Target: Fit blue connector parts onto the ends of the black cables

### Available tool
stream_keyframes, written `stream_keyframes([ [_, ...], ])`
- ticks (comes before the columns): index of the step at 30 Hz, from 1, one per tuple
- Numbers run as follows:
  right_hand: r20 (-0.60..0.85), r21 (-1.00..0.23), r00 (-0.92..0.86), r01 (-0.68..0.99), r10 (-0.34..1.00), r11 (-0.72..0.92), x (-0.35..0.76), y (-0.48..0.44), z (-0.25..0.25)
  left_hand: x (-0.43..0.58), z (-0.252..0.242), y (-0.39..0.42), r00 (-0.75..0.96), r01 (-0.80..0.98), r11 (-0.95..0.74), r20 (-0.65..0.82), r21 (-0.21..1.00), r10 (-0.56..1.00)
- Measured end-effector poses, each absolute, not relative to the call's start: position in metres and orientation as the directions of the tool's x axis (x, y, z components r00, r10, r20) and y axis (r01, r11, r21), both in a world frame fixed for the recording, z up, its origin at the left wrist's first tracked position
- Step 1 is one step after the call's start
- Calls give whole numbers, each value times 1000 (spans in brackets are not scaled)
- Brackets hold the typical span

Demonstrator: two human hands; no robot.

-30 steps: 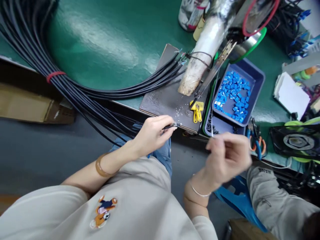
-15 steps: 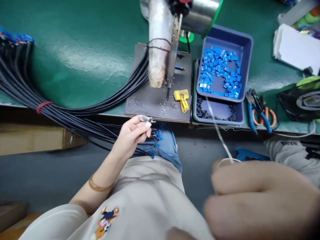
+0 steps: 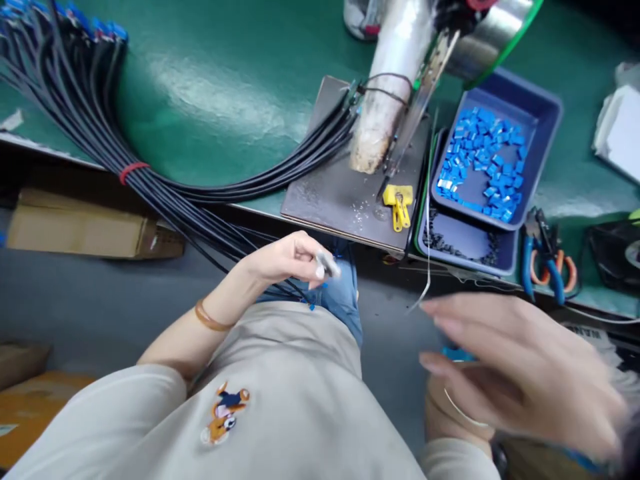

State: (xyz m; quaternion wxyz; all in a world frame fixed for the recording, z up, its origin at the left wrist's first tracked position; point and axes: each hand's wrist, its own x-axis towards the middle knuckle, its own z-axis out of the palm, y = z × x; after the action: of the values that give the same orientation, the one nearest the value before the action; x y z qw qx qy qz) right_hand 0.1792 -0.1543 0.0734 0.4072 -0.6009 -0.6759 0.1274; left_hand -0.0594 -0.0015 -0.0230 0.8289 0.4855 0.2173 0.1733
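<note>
The left hand (image 3: 287,259) is curled, thumb and fingertips pinched on the end of a thin black cable (image 3: 320,265); the tip blurs into a pale smear, so I can't tell what caps it. That cable trails back to a thick bundle of smooth, glossy black cables (image 3: 165,193) sweeping out to the left of the hand, cinched by a red band (image 3: 131,170).

The right hand (image 3: 520,373) hangs close to the camera, blurred, fingers spread loosely and holding nothing that I can make out. A fine pale wire (image 3: 428,267) dangles just above its fingertips, apart from them as far as the blur allows.

Beyond both hands sits a flat dark plate (image 3: 330,200), dull and speckled with bright flecks. On it stands a thick cylinder wrapped in shiny foil tape (image 3: 387,87), its lower end grubby and brownish, with a slim metal blade (image 3: 415,113) slanting down beside it. A small yellow clip (image 3: 399,203) lies on the plate near the blade's tip.

Above the right hand, a shallow blue plastic tray (image 3: 545,120) holds a heap of little bright blue blocks (image 3: 483,163), stacked on a second tray (image 3: 465,250) with tiny black bits. Blue-and-orange pliers (image 3: 547,263) lie just right of that.

The bench top (image 3: 215,87) is smooth green with a soft sheen. Below its edge, a cardboard box (image 3: 85,230) sits on a grey floor (image 3: 75,313).
</note>
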Motion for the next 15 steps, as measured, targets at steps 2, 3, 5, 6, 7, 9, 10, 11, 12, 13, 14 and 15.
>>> stream_keyframes([
  [2, 444, -586, -93, 723, 891, 367, 195, -140, 64, -59, -5, -2, 951, 23, 183, -78, 983, 299],
  [3, 466, -552, -123, 734, 876, 396, 203, -137, 59, -59, 5, -6, 966, 28, -12, -24, 1000, 257],
  [5, 445, -502, -164, 769, 881, 396, 217, -138, 49, -56, 25, -20, 947, 90, -448, 63, 889, 315],
  [6, 404, -477, -190, 791, 895, 383, 221, -141, 45, -53, 32, -28, 941, 129, -618, 100, 775, 322],
  [7, 355, -453, -219, 810, 909, 372, 224, -144, 40, -51, 37, -35, 938, 174, -704, 102, 689, 332],
  [9, 264, -390, -285, 842, 921, 372, 224, -147, 32, -44, 40, -42, 930, 191, -765, 137, 615, 342],
  [10, 248, -353, -307, 855, 919, 380, 223, -146, 28, -40, 37, -41, 920, 198, -745, 141, 637, 366],
  [11, 248, -318, -320, 865, 914, 389, 221, -144, 25, -37, 33, -37, 904, 186, -686, 151, 704, 400],
  [12, 265, -292, -326, 870, 908, 397, 219, -141, 22, -34, 28, -31, 875, 154, -580, 163, 800, 457],
  [13, 283, -285, -333, 867, 900, 410, 217, -137, 22, -31, 22, -25, 838, 99, -416, 150, 904, 525],
  [14, 300, -295, -342, 854, 890, 428, 215, -133, 23, -30, 16, -18, 767, 32, -213, 112, 976, 632],
  [15, 313, -322, -356, 833, 881, 451, 212, -130, 26, -30, 10, -13, 644, -46, -23, 47, 999, 764],
])
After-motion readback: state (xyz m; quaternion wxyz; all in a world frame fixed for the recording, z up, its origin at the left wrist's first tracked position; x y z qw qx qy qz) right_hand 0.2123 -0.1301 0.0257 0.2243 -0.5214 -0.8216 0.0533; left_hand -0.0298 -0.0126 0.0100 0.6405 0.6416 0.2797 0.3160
